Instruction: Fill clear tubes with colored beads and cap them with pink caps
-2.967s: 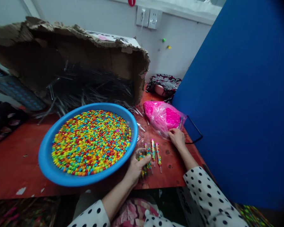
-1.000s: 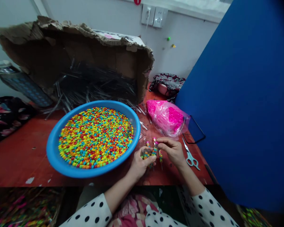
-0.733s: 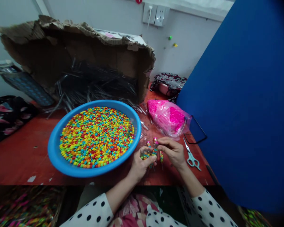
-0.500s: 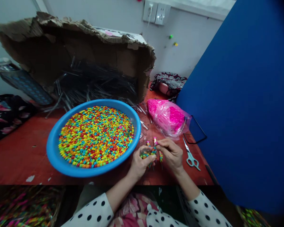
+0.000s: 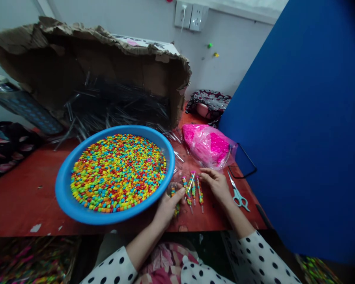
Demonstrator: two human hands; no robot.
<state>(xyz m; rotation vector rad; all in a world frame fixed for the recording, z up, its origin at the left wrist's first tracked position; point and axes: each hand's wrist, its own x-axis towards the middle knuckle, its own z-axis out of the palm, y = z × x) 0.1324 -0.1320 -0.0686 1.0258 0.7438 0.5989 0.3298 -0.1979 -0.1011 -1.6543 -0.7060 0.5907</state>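
My left hand [image 5: 165,207] is closed around clear plastic tubes [image 5: 176,197] filled with colourful candy-like pieces, beside the rim of the blue basin [image 5: 60,189]. Several more filled tubes with pink tops [image 5: 200,193] lie on the red table, between my hands. Just right of their tops is my right hand [image 5: 217,185], its fingers bent and slightly apart, with nothing visible in them. Small coloured pieces [image 5: 118,173] in red, yellow, green, orange and blue fill the basin.
A torn cardboard box [image 5: 177,79] holding clear tubes [image 5: 121,104] stands behind the basin. A plastic bag of bright pink pieces [image 5: 208,146] and scissors [image 5: 239,197] lie to the right. A blue panel [image 5: 292,130] rises along the right side of the table [image 5: 17,205].
My hands have moved apart, the left toward the basin and the right away from the tubes. The pink-topped tube my right fingers pinched is no longer in them. The view has shifted slightly.
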